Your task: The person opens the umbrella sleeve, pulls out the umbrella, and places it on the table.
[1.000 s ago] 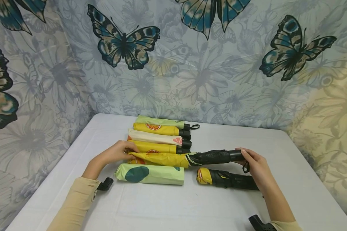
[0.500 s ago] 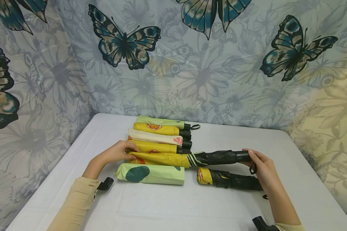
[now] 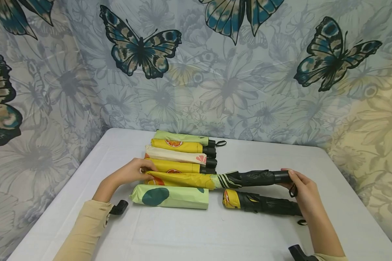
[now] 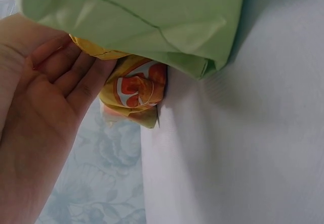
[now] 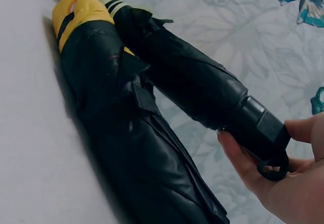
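Note:
A folded black umbrella (image 3: 253, 178) with a striped light-green edge sticks partly out of a yellow sleeve (image 3: 183, 180). My right hand (image 3: 305, 190) pinches the umbrella's black handle (image 5: 260, 128), whose wrist loop hangs beneath. At the sleeve's far left end, my left hand (image 3: 134, 171) grips the yellow fabric; in the left wrist view its fingers partly hide behind the sleeve (image 4: 96, 48). Just in front lies a light-green sleeve (image 3: 183, 197) with dark-green spots. Another folded black umbrella (image 3: 268, 203) with a yellow end rests on the table under my right forearm.
Behind the held sleeve, several sleeved umbrellas lie in a row: a yellow one (image 3: 176, 166), a cream one (image 3: 176, 155), another yellow one (image 3: 179, 146) and a light-green one (image 3: 183, 136). They rest on a white-covered table (image 3: 170, 235) backed by a butterfly-patterned curtain (image 3: 196, 98).
My right hand has moved right with the handle, and more of the umbrella, including its striped light-green part, shows outside the yellow sleeve. My left hand has stayed at the sleeve's end.

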{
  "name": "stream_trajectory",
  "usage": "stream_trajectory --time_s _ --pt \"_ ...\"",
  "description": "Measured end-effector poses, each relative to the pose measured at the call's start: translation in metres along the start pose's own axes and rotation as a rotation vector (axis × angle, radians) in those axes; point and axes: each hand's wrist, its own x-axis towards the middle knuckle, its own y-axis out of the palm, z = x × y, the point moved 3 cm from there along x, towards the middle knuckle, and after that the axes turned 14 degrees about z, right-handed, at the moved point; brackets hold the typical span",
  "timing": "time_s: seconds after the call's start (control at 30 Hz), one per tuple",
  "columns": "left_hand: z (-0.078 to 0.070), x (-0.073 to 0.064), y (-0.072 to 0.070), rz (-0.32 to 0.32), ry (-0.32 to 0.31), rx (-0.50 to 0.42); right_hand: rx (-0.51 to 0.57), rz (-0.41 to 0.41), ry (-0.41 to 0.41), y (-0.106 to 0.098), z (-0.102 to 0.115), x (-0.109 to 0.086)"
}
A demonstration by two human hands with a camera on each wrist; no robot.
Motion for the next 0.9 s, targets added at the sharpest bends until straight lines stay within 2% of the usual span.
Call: stream_trajectory --time_s 0.17,0.47,0.73,0.9 --pt "0.001 -0.002 -0.001 0.008 -0.028 0.002 0.031 -0.019 -0.016 -0.007 0.001 -0.004" --pt "0.000 -0.003 -0.001 0.016 -0.038 -0.002 0.085 -0.017 -0.062 -0.020 0.000 -0.010" --pt "0.000 -0.002 -0.001 0.019 -0.034 0.004 0.162 -0.050 0.027 -0.037 -0.006 -0.016" --pt "0.000 -0.002 -0.002 0.016 -0.034 0.004 0.202 -0.026 0.048 -0.045 -0.010 -0.018"
